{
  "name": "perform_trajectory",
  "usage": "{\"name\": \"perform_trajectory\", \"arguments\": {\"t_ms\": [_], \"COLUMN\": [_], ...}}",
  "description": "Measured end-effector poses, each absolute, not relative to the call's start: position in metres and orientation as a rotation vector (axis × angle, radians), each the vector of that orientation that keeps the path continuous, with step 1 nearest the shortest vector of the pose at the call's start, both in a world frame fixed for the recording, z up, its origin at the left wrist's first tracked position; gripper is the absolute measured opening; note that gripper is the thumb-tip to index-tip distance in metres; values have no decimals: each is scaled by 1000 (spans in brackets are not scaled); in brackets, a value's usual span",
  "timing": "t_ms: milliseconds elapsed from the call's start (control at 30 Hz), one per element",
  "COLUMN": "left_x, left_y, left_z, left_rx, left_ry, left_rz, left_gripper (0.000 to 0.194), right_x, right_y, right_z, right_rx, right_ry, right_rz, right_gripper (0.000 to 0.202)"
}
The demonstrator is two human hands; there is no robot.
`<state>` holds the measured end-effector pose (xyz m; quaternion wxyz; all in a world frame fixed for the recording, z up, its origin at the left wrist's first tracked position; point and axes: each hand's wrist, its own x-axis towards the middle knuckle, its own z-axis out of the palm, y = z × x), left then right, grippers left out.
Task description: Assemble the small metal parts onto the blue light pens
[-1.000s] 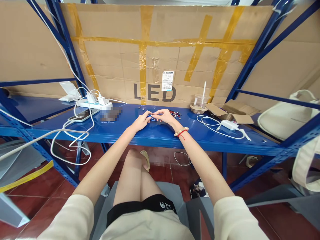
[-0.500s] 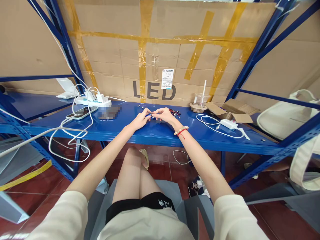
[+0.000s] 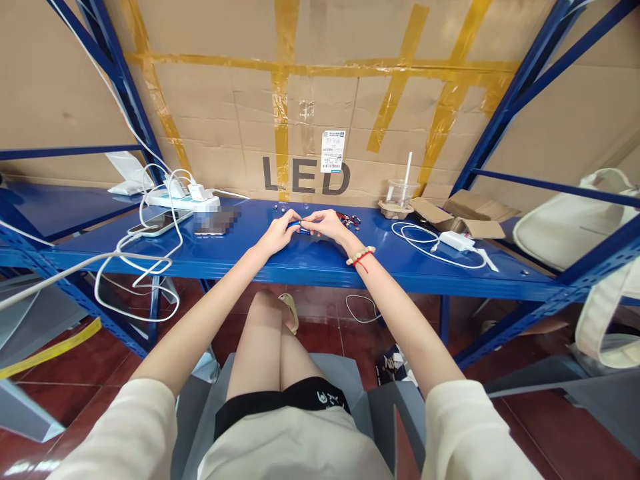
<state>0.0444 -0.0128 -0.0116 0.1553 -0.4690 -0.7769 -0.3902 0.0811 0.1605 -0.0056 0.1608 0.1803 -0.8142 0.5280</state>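
Observation:
Over the blue shelf top (image 3: pixel 240 257), my left hand (image 3: pixel 279 233) and my right hand (image 3: pixel 326 225) meet fingertip to fingertip. Between them is a small, shiny blue piece (image 3: pixel 300 227), pinched by the fingers of both hands; its kind is too small to make out. Just beyond my right hand lies a little heap of small red and silver parts (image 3: pixel 350 221). A couple of tiny shiny bits (image 3: pixel 277 207) rest behind my left hand. A beaded bracelet with a red cord (image 3: pixel 361 256) circles my right wrist.
To the left are a white power strip (image 3: pixel 207 201), a phone (image 3: pixel 160 223) and tangled white cables. On the right stand a plastic cup with a straw (image 3: pixel 400 193), an open cardboard box (image 3: pixel 465 212) and a white adapter (image 3: pixel 456 241). A large cardboard sheet (image 3: pixel 225 133) closes off the back.
The view has shifted slightly. Both hands stay together on the blue piece, with only small changes in the fingers.

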Motion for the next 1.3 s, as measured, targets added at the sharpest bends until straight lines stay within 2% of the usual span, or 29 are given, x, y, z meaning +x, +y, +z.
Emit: {"name": "perform_trajectory", "arguments": {"t_ms": [433,733,1100,1300], "left_x": [40,40,40,38], "left_y": [-11,-10,-8,-8], "left_z": [-14,-15,-16,-17], "left_rx": [-1327,-1334,-1232,-1224], "left_ry": [-2268,-2232,-2333,-2358], "left_rz": [-1063,-1015,-1046,-1039], "left_gripper": [23,20,29,28], "right_x": [80,78,72,72], "right_y": [161,159,162,164], "right_z": [-7,-6,-6,-6], "right_rx": [413,323,356,469], "right_ry": [-2358,-2384,-2298,-2313], "right_rz": [1543,1636,1557,1525], "right_gripper": [40,47,47,43]}}
